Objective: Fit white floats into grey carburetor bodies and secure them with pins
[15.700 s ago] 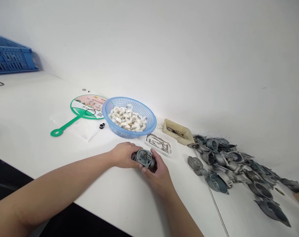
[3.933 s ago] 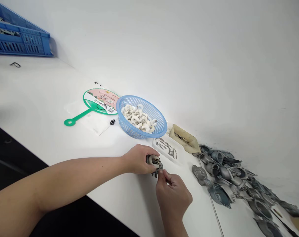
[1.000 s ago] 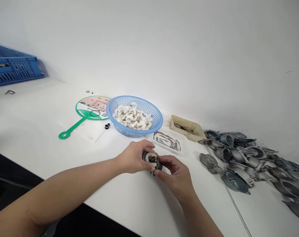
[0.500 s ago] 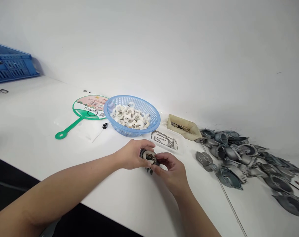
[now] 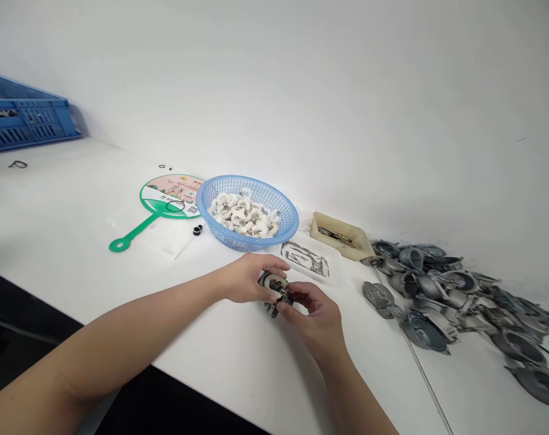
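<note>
Between my two hands is a grey metal housing (image 5: 271,309) with a white plastic ring (image 5: 269,281) seated in its round opening. My left hand (image 5: 246,279) grips it from the left, thumb on the near side and fingers over the far rim. From the right, my right hand (image 5: 314,313) pinches the housing's edge with thumb and fingertips. Small metal parts show inside the ring, too fine to make out. Just beyond my hands stands a blue plastic basket (image 5: 287,237) holding many white rings with metal bits.
Thin metal pins lie in a clear tray (image 5: 331,269) by a cream box (image 5: 363,251) with tools. Grey metal housings (image 5: 424,332) are heaped at the right. A green-handled fan (image 5: 138,232), a small black ring part (image 5: 197,230) and a blue crate (image 5: 43,124) are to the left.
The camera view has shifted slightly, so the table items appear a little farther right. Both hands keep their hold on the housing, which seems slightly tilted compared with before.
</note>
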Motion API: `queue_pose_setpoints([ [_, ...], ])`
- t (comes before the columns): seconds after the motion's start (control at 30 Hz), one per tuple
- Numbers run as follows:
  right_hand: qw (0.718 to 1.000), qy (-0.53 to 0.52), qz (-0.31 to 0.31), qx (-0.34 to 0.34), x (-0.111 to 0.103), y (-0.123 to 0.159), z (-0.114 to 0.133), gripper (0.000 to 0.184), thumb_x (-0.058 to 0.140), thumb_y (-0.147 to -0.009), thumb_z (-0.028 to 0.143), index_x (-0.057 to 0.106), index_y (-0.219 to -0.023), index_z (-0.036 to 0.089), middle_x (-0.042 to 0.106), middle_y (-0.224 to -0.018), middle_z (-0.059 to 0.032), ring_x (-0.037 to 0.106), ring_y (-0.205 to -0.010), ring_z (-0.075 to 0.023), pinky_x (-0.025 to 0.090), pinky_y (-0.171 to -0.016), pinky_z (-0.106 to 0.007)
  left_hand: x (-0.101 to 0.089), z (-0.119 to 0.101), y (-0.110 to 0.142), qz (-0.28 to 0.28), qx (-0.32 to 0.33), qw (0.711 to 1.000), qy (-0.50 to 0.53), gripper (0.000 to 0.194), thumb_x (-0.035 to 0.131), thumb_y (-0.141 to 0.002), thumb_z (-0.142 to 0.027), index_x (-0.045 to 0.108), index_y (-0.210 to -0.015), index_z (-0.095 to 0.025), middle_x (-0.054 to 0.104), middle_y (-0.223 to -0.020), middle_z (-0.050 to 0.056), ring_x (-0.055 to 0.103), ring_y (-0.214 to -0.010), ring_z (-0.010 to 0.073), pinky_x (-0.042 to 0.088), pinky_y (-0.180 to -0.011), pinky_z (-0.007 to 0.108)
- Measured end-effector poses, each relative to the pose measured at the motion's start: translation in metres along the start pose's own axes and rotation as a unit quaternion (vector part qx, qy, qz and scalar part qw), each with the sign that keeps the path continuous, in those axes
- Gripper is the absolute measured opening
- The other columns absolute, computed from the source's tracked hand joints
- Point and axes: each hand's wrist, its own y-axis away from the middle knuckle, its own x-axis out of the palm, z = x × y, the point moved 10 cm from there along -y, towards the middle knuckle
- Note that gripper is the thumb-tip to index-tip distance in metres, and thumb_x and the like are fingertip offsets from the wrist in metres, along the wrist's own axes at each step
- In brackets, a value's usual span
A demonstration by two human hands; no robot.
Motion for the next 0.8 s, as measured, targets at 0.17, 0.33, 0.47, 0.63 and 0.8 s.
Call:
queue_pose_setpoints([
  [0.17,0.998,0.043,-0.012,-0.032,0.001,0.0,0.007,0.025,0.07,-0.064,0.032,0.063,-0.086,0.021,0.066,-0.082,-0.0044,0.061,-0.074,-0.0199,0.052,-0.073,-0.039,-0.003,-0.004,0.002,-0.006,0.01,1.0,-0.022,0.056,0.065,-0.069,-0.015,0.049,-0.122,-0.02,0.058,-0.121,0.01,0.054,-0.112,0.0218,0.047,-0.087,0.033],
  [0.33,0.991,0.096,-0.02,-0.089,0.003,0.003,0.017,0.024,0.067,-0.067,0.031,0.062,-0.089,0.022,0.064,-0.082,-0.005,0.06,-0.073,-0.0195,0.052,-0.068,-0.037,-0.007,-0.011,0.005,-0.01,0.02,0.996,-0.092,0.056,0.064,-0.07,-0.016,0.05,-0.123,-0.022,0.063,-0.115,0.007,0.054,-0.111,0.0232,0.043,-0.093,0.038],
  [0.47,0.991,0.091,-0.016,-0.102,0.007,0.009,0.023,0.026,0.068,-0.067,0.028,0.061,-0.092,0.021,0.063,-0.085,-0.0047,0.06,-0.076,-0.0185,0.053,-0.07,-0.036,-0.004,-0.012,0.008,-0.008,0.014,0.994,-0.106,0.053,0.062,-0.069,-0.017,0.052,-0.121,-0.02,0.06,-0.118,0.007,0.054,-0.111,0.0242,0.04,-0.098,0.039],
  [0.63,0.995,0.068,-0.039,-0.059,0.007,0.016,0.019,0.029,0.072,-0.06,0.033,0.064,-0.083,0.02,0.06,-0.095,-0.007,0.06,-0.078,-0.0171,0.053,-0.07,-0.032,0.002,0.004,0.012,0.001,-0.041,0.993,-0.112,0.051,0.059,-0.074,-0.029,0.049,-0.124,-0.02,0.056,-0.125,0.007,0.047,-0.119,0.026,0.036,-0.103,0.041],
  [0.8,0.991,0.086,-0.088,-0.048,0.004,0.024,0.023,0.026,0.075,-0.057,0.035,0.067,-0.077,0.02,0.063,-0.089,-0.0056,0.061,-0.082,-0.0173,0.051,-0.078,-0.03,0.005,0.016,0.019,-0.008,-0.078,0.992,-0.103,0.052,0.057,-0.076,-0.042,0.048,-0.123,-0.024,0.052,-0.13,0.005,0.047,-0.121,0.0285,0.043,-0.098,0.039],
])
